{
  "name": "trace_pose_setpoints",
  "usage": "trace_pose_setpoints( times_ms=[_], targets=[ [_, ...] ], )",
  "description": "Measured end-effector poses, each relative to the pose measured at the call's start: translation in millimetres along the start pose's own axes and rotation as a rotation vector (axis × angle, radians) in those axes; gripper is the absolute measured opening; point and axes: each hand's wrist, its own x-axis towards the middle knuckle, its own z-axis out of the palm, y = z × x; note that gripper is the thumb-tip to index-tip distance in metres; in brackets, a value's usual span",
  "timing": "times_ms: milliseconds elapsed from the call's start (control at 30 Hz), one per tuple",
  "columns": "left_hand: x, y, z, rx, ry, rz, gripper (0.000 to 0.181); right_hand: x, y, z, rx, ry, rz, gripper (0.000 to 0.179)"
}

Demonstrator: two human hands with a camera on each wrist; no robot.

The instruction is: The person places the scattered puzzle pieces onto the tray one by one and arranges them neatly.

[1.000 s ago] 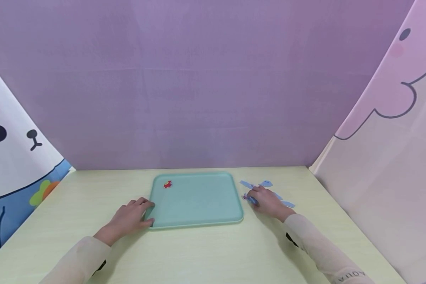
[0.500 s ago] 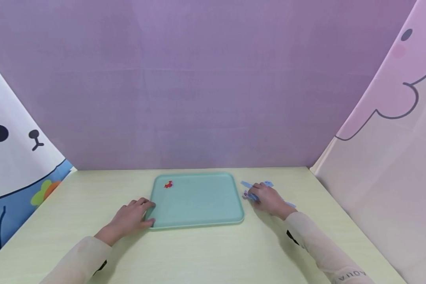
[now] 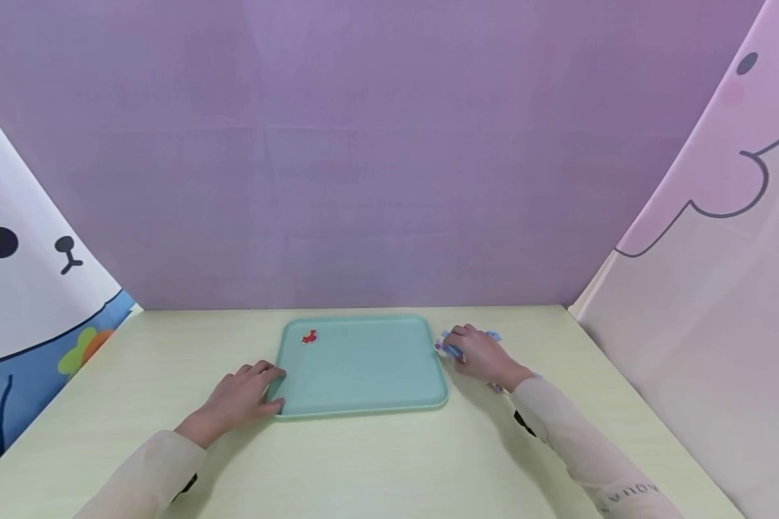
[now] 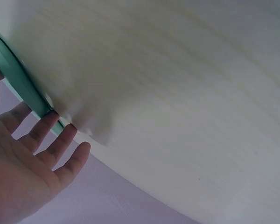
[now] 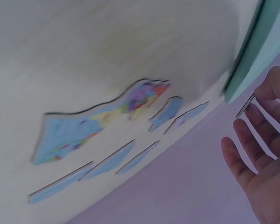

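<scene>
My right hand (image 3: 482, 355) pinches a thin flat puzzle piece (image 5: 245, 106) between thumb and fingers, just off the right rim of a mint-green tray (image 3: 363, 367). Seen from the head, this piece is blue with a purple end. At the tray's left edge, my left hand (image 3: 243, 395) touches the rim with thumb and fingers spread; the left wrist view has its fingers (image 4: 49, 121) stretched along the rim's outer side. A small red and yellow piece (image 3: 309, 336) lies inside the tray near its far left corner.
Several flat blue pieces (image 5: 109, 161) lie on the pale wooden table (image 3: 376, 461) right of the tray, some hidden by my right hand. Among them is a larger multicoloured map piece (image 5: 105, 119). A purple cloth (image 3: 389, 158) hangs behind the table, with printed curtains on both sides.
My right hand has raised the puzzle piece and moved it slightly left and away from me, close to the tray's rim. The left hand keeps its place on the tray.
</scene>
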Motion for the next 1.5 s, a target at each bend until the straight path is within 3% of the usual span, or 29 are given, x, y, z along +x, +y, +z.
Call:
trace_pose_setpoints(
  times_ms=[333, 800, 1100, 1500],
  targets=[
    [1.0, 0.2, 0.0, 0.006, -0.005, -0.008, 0.048, 22.2, -18, 7, 0.001, -0.048, -0.036, 0.027],
    [-0.1, 0.4, 1.2, 0.005, 0.001, -0.003, 0.048, 61.0, -51, 24, -0.031, -0.105, -0.152, 0.029],
    [0.3, 1.5, 0.7, 0.011, -0.005, -0.013, 0.048, 82.3, -64, 31, -0.031, -0.181, -0.133, 0.033],
    [-0.9, 1.4, 1.4, 0.007, -0.007, -0.022, 0.048, 107.5, -76, 33, 0.005, -0.216, -0.132, 0.032]
  ],
)
